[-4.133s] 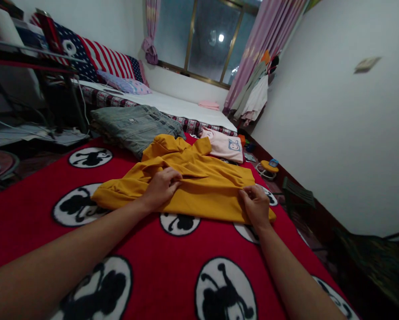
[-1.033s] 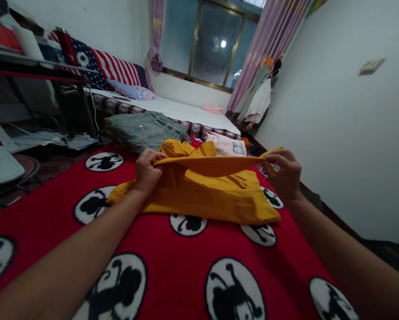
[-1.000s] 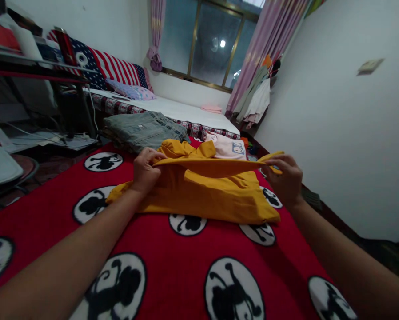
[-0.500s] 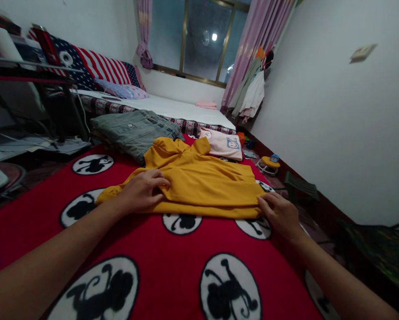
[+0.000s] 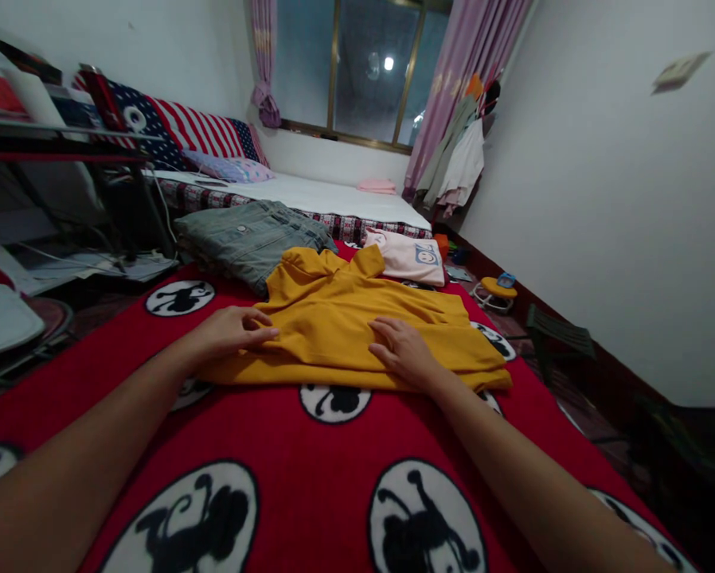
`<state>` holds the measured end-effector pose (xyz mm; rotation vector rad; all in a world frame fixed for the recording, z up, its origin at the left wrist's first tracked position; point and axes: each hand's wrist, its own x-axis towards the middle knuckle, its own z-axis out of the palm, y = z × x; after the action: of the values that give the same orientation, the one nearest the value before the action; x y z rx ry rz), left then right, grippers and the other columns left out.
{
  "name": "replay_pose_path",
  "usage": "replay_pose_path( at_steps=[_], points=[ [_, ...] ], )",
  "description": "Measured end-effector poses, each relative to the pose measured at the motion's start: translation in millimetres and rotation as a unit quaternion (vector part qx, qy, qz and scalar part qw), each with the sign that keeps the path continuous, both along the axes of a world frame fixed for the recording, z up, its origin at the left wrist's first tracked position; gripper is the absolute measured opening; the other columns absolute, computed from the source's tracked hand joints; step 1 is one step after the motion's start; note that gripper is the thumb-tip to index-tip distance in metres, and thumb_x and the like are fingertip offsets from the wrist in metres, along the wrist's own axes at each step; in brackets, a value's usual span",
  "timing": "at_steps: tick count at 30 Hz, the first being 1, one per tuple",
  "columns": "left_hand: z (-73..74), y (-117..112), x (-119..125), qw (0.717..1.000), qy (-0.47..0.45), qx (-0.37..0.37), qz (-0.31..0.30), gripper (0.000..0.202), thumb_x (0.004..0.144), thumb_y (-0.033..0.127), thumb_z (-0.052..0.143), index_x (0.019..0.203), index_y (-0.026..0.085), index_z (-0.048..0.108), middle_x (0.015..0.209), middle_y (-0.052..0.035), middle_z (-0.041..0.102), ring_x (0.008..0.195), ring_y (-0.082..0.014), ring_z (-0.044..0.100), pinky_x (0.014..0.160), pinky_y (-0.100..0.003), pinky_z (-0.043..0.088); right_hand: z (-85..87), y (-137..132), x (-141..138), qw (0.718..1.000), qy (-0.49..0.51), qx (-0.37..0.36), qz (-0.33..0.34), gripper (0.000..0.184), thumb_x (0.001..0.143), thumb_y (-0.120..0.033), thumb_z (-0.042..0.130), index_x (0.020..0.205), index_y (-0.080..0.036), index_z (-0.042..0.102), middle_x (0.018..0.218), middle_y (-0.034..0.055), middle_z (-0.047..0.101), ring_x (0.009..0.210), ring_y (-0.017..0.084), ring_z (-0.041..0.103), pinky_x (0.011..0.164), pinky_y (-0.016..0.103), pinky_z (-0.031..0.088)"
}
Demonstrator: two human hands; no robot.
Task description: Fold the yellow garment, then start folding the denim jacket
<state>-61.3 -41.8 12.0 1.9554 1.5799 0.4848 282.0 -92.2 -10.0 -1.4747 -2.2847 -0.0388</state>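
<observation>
A mustard-yellow collared shirt lies partly folded on the red blanket, its collar pointing away from me. My left hand is at the shirt's left side, thumb and fingers apart with no cloth between them. On the middle of the near folded part rests my right hand, fingers stretched out and loosely bent. The shirt's right end extends beyond this hand and looks slightly rumpled. My left hand and forearm hide part of the cloth on the left.
Behind the shirt lie folded denim clothing and a folded pale pink garment. A white-topped bed stands by the window. At left is a cluttered desk; at right, a small yellow stool and a dark green folding stool.
My right hand has let go of the shirt's right end and moved left to its middle. My left hand has shifted slightly left, its fingers off the fold. The camera view has turned slightly left.
</observation>
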Motion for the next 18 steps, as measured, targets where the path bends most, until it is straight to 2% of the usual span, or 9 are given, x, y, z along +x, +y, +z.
replay_pose_path(
  at_steps=[3,6,8,11,12,14,16,18],
  points=[
    [-0.8,-8,-20,1.000,0.006,-0.007,0.008,0.058,0.064,0.066,0.062,0.095,0.019,0.072,0.092,-0.0049,0.074,0.086,-0.0247,0.066,0.068,-0.026,0.047,-14.8,8,-3,0.997,-0.061,-0.035,-0.033,0.048,0.096,-0.041,0.043,0.139,-0.022,0.049,0.149,0.0085,0.043,0.138,0.026,0.037,0.112,0.045,0.029],
    [-4.5,-17,-34,0.999,0.026,0.015,0.018,0.049,0.064,0.057,0.067,0.093,0.017,0.071,0.087,-0.0026,0.073,0.083,-0.0228,0.064,0.071,-0.025,0.045,-20.7,11,1,0.995,-0.080,-0.045,-0.041,0.050,0.097,-0.043,0.039,0.142,-0.024,0.045,0.152,0.0063,0.039,0.141,0.025,0.033,0.113,0.046,0.027],
    [-8.4,-21,-40,0.999,0.002,0.042,0.035,0.045,0.063,0.052,0.070,0.090,0.017,0.070,0.082,-0.0006,0.071,0.079,-0.0207,0.062,0.069,-0.024,0.044,-21.2,11,3,0.995,-0.080,-0.041,-0.039,0.050,0.097,-0.044,0.038,0.143,-0.024,0.045,0.152,0.0059,0.040,0.141,0.025,0.033,0.113,0.046,0.028],
    [-11.0,-26,-45,0.989,-0.049,0.098,0.097,0.041,0.068,0.052,0.066,0.088,0.016,0.065,0.075,0.0005,0.068,0.070,-0.0165,0.059,0.061,-0.022,0.042,-21.2,12,4,0.996,-0.071,-0.033,-0.037,0.050,0.097,-0.044,0.037,0.141,-0.022,0.047,0.151,0.0070,0.041,0.140,0.025,0.034,0.113,0.045,0.029],
    [-10.3,-27,-44,0.986,-0.030,0.119,0.112,0.038,0.070,0.051,0.064,0.087,0.017,0.065,0.073,0.0002,0.067,0.068,-0.0162,0.058,0.059,-0.022,0.041,-21.4,12,3,0.996,-0.068,-0.031,-0.039,0.050,0.097,-0.043,0.038,0.140,-0.022,0.048,0.150,0.0077,0.042,0.140,0.025,0.035,0.113,0.045,0.029],
    [-6.0,-27,-41,0.979,0.075,0.151,0.114,0.030,0.072,0.043,0.063,0.088,0.018,0.066,0.076,-0.0019,0.067,0.069,-0.0188,0.059,0.059,-0.024,0.041,-22.1,12,3,0.997,-0.061,-0.026,-0.042,0.050,0.096,-0.043,0.039,0.139,-0.020,0.050,0.149,0.0089,0.043,0.139,0.026,0.036,0.112,0.045,0.030],
    [1.0,-26,-33,0.960,0.194,0.184,0.084,0.025,0.071,0.034,0.062,0.091,0.021,0.069,0.086,-0.0053,0.068,0.081,-0.0243,0.062,0.065,-0.028,0.044,-22.9,12,3,0.997,-0.054,-0.020,-0.044,0.050,0.096,-0.043,0.040,0.139,-0.019,0.051,0.148,0.0094,0.044,0.138,0.027,0.037,0.112,0.046,0.031],
    [9.3,-23,-23,0.941,0.252,0.220,0.051,0.029,0.069,0.028,0.060,0.096,0.023,0.070,0.099,-0.0073,0.068,0.094,-0.0283,0.063,0.073,-0.032,0.046,-23.4,12,3,0.998,-0.047,-0.013,-0.041,0.049,0.096,-0.043,0.041,0.137,-0.019,0.052,0.147,0.0100,0.046,0.137,0.027,0.039,0.112,0.046,0.032]
  ],
)
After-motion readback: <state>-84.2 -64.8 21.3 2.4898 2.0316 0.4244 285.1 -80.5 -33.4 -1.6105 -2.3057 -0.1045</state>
